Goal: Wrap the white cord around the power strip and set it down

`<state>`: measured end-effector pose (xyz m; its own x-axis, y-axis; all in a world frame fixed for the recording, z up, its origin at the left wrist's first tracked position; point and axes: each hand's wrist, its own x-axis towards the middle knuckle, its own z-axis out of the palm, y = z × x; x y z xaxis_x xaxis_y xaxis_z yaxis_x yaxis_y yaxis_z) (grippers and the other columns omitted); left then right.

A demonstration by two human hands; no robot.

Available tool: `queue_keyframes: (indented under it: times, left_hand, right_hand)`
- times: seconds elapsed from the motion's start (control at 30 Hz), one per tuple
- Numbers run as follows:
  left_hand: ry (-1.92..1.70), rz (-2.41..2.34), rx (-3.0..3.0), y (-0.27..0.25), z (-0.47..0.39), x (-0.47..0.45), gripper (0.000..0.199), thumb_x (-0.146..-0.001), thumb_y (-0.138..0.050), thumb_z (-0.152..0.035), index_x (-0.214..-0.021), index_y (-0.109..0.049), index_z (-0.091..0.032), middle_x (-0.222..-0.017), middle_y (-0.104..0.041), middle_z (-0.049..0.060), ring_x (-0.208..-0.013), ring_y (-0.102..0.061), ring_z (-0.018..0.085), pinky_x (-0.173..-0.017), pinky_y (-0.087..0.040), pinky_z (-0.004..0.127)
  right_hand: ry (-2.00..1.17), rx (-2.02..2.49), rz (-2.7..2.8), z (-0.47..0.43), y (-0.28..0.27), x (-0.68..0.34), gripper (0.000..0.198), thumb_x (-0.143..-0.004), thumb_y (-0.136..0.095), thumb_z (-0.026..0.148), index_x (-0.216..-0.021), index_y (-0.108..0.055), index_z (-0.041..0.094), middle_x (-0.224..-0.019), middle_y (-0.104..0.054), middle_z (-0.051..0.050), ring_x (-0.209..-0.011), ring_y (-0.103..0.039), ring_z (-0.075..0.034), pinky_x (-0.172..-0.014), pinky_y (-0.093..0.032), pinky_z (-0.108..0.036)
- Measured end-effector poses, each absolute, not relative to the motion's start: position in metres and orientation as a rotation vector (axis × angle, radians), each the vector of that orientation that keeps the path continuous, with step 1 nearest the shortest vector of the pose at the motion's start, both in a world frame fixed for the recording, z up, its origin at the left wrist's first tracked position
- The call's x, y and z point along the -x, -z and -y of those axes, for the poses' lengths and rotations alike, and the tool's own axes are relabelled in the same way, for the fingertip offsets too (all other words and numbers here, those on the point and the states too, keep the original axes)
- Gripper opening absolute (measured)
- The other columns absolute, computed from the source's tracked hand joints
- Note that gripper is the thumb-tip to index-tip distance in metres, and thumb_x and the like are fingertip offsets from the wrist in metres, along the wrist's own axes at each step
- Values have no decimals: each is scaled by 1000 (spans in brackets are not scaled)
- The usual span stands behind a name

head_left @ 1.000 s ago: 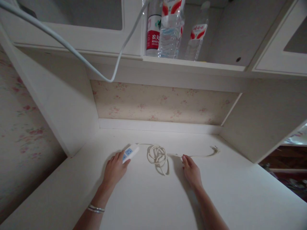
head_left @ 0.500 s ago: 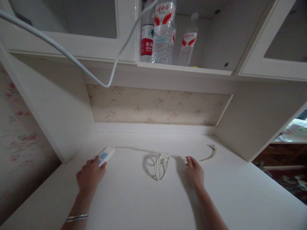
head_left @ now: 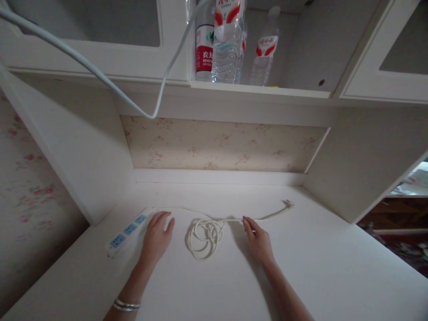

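A white power strip with blue socket faces lies slanted on the left of the white desktop. Just to its right is my left hand, fingers apart and holding nothing. From the strip's far end a white power cord runs right and lies in a loose tangled coil in the middle. Right of the coil, my right hand pinches the cord between thumb and fingers. Beyond it the cord continues to the plug, whose prongs show near the back right.
Overhead, a cabinet shelf holds several plastic bottles. A thick white cable hangs across the upper left. Side panels bound the desktop, and a floral-papered strip of wall shows at the back.
My left hand has let go of the power strip and moved right. The strip now lies nearer, fully visible. My right hand has moved left with the cord, and the coil has spread leftward.
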<state>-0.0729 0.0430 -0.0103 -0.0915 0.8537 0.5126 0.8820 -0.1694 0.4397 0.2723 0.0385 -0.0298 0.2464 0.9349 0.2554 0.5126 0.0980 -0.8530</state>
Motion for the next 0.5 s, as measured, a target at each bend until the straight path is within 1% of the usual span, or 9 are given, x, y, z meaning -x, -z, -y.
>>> queue_keyframes:
  times: [0.03, 0.07, 0.13, 0.2, 0.23, 0.27, 0.33, 0.43, 0.5]
  left_hand:
    - [1210, 2007, 2214, 14, -43, 58, 39, -90, -43, -41, -116, -58, -16, -118, -60, 12, -115, -53, 23, -101, -40, 35]
    - [1225, 2026, 2356, 19, -42, 43, 46, -89, -46, -45, -123, -54, -16, -124, -58, 11, -118, -52, 23, -102, -39, 35]
    - [1153, 2060, 2601, 28, -37, 20, 61, -81, -58, -49, -131, -47, -16, -131, -54, 12, -124, -48, 25, -104, -37, 36]
    - [1090, 2086, 2665, 35, -32, 6, 72, -72, -69, -45, -134, -44, -16, -132, -53, 13, -126, -45, 27, -106, -34, 38]
    - [1085, 2105, 2637, 36, -31, 2, 75, -68, -73, -41, -133, -44, -17, -130, -54, 13, -125, -45, 28, -105, -34, 39]
    - [1099, 2123, 2590, 36, -29, 1, 75, -66, -75, -36, -132, -45, -17, -127, -55, 12, -123, -47, 28, -104, -36, 39]
    - [1169, 2124, 2517, 32, -27, 1, 65, -68, -74, -27, -127, -47, -19, -119, -56, 10, -113, -53, 26, -96, -42, 37]
    - [1266, 1931, 2551, 20, -23, 4, 45, -77, -64, -16, -119, -50, -22, -110, -56, 6, -97, -58, 20, -85, -48, 32]
    - [1240, 1728, 2570, 11, -19, 5, 35, -83, -57, -11, -116, -53, -23, -105, -57, 5, -96, -56, 19, -85, -47, 32]
  right_hand:
    - [-554, 1542, 1407, -38, 30, -271, 55, -84, -43, 60, -113, -67, 19, -111, -69, -11, -93, -67, -25, -80, -51, -32]
    - [-558, 1531, 1417, -38, 30, -269, 55, -85, -43, 59, -113, -67, 19, -111, -69, -11, -93, -67, -25, -79, -52, -32]
    - [-571, 1504, 1442, -38, 31, -267, 53, -85, -44, 58, -114, -67, 20, -113, -69, -10, -93, -66, -24, -77, -52, -32]
    - [-584, 1485, 1462, -37, 33, -265, 51, -86, -44, 57, -115, -66, 20, -113, -68, -10, -91, -66, -24, -75, -53, -32]
    - [-593, 1480, 1468, -37, 34, -264, 51, -86, -44, 57, -115, -66, 21, -112, -69, -10, -90, -66, -24, -74, -53, -32]
    - [-604, 1479, 1471, -37, 35, -263, 51, -86, -44, 56, -116, -65, 21, -111, -69, -10, -88, -67, -24, -73, -53, -31]
    - [-628, 1483, 1478, -37, 36, -260, 50, -87, -45, 56, -116, -65, 22, -105, -70, -9, -85, -67, -23, -71, -53, -31]
    - [-664, 1489, 1493, -37, 37, -257, 49, -87, -43, 56, -116, -63, 22, -91, -72, -7, -78, -66, -21, -67, -52, -29]
    - [-670, 1491, 1498, -37, 37, -255, 47, -88, -42, 56, -116, -62, 23, -85, -71, -6, -74, -66, -20, -64, -50, -27]
